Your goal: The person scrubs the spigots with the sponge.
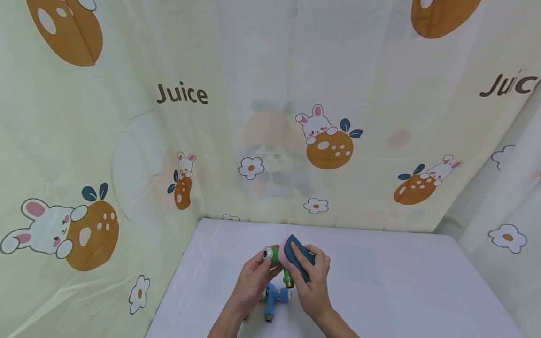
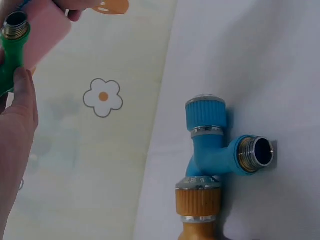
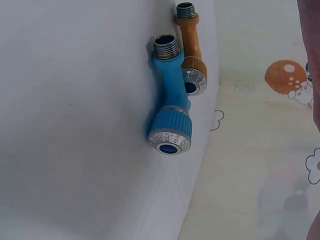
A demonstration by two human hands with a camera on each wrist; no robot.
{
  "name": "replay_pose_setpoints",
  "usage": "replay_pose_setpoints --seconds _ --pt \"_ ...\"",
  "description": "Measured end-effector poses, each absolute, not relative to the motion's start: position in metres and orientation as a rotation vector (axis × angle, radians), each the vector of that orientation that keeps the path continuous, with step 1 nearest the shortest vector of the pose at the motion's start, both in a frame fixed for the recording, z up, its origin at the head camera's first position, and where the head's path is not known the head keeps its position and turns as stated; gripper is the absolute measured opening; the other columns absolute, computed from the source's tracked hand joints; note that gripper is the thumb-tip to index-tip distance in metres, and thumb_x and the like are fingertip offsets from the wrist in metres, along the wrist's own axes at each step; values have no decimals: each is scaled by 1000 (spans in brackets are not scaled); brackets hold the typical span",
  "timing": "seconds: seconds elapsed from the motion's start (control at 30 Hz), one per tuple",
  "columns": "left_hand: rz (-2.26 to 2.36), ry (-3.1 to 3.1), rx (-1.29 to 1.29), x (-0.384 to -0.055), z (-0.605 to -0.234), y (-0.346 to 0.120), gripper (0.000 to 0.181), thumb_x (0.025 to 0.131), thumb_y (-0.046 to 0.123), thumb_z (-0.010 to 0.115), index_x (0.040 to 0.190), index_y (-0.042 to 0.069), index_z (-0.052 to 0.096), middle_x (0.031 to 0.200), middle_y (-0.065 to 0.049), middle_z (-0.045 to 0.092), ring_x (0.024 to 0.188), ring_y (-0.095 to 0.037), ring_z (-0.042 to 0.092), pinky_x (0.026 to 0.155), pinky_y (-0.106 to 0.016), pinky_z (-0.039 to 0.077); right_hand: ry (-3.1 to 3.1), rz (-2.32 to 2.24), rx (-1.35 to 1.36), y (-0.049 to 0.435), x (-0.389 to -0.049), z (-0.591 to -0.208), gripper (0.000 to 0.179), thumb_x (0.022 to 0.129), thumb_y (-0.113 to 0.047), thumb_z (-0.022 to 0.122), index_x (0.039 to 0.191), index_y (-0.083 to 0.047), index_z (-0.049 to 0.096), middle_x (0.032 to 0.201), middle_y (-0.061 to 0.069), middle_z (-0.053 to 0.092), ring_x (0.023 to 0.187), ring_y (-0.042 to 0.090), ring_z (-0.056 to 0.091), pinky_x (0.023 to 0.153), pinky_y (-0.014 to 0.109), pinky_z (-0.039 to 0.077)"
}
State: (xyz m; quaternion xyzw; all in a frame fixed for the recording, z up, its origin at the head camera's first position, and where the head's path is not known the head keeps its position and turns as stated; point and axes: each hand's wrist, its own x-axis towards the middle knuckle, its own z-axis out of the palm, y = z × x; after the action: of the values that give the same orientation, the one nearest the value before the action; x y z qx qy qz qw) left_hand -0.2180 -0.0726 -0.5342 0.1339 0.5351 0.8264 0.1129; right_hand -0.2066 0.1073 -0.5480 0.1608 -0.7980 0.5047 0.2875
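Observation:
In the head view my left hand (image 1: 251, 281) grips a green valve (image 1: 288, 278) with a silver-faced knob, held up over the table. Its threaded metal outlet points down; the left wrist view shows the green body (image 2: 12, 52) beside my fingers. My right hand (image 1: 316, 284) holds a sponge (image 1: 299, 256), dark blue on one side and pink on the other, with the pink side against the green valve. Beneath the hands lies a blue valve (image 1: 272, 298) on the table. An orange valve (image 3: 190, 42) lies close beside it, mostly hidden by my left arm in the head view.
The white table (image 1: 401, 281) reaches out to both sides of the hands. Behind it hangs a pale curtain (image 1: 270, 70) printed with rabbits, oranges and flowers, which also runs down the left side.

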Motion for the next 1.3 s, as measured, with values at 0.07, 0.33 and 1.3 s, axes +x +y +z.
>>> replay_pose_setpoints --seconds 0.07,0.33,1.3 --pt "2406 1537 421 -218 -532 -73 55 109 32 55 153 1 47 159 -16 48 142 -22 54 115 -36 46 -2138 1407 387 108 -207 -547 50 97 -12 69 145 -24 63 145 15 45 119 18 28 86 37 29" --pt "2309 1463 500 -217 -526 -74 56 112 36 47 159 8 41 168 -12 35 148 -24 47 119 -37 43 -2132 1555 290 108 -206 -548 50 101 -14 65 150 -26 58 144 8 42 123 15 26 91 31 33" --pt "2018 2493 513 -213 -527 -58 31 96 33 74 127 31 71 143 12 61 141 -16 51 120 -57 35 -2184 1598 161 109 -211 -558 47 105 -22 60 152 -26 55 133 9 46 110 14 30 89 39 23"
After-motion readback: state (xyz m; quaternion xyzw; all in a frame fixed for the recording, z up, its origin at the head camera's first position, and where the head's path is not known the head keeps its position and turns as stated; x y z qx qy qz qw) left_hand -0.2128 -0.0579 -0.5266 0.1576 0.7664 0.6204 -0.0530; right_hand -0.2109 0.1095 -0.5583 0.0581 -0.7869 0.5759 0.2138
